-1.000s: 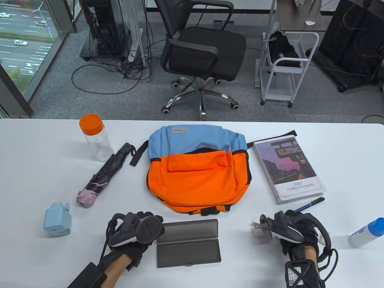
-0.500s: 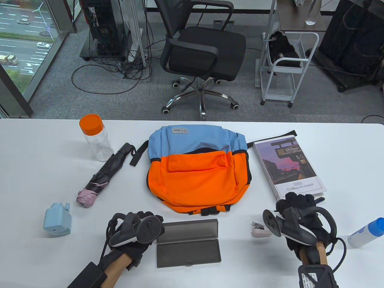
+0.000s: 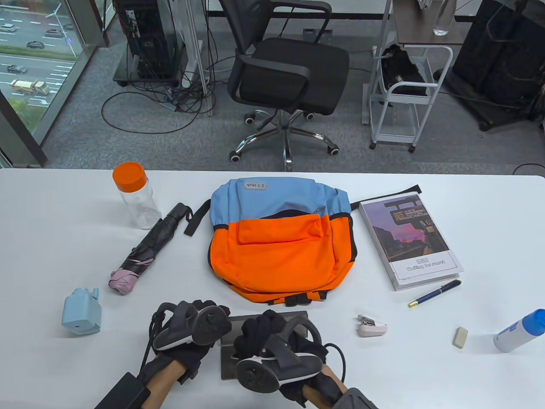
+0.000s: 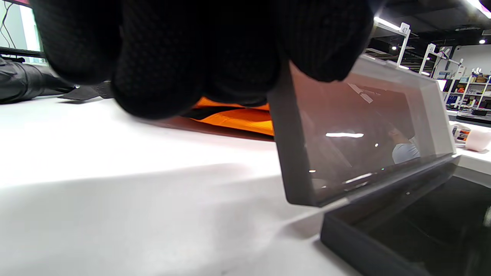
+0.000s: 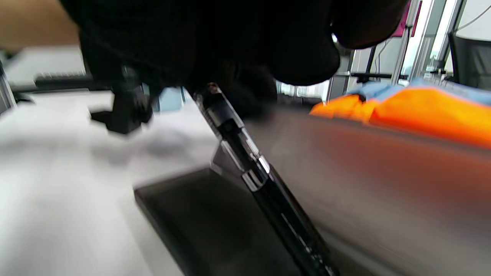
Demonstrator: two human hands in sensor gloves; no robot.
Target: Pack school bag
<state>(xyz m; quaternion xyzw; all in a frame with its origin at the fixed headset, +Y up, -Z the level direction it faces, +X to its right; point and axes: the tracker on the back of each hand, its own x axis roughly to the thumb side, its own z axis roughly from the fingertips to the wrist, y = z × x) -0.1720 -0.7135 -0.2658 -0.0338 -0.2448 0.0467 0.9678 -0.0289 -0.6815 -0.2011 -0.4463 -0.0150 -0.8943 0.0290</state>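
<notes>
The orange and blue school bag lies flat at the table's middle. An open grey pencil case lies in front of it. My left hand holds the left end of its lid, with the fingers over the lid's top corner. My right hand is over the case and grips a black pen with silver rings. The pen slants down towards the case's tray. The right hand hides most of the case in the table view.
On the left are a clear bottle with an orange cap, a folded umbrella and a blue sharpener. On the right are a book, a blue pen, a small stapler, an eraser and a white bottle.
My right hand has moved from the table's right side, by the book, leftward over the pencil case with a black pen in it. An eraser now shows there. The left hand has stayed.
</notes>
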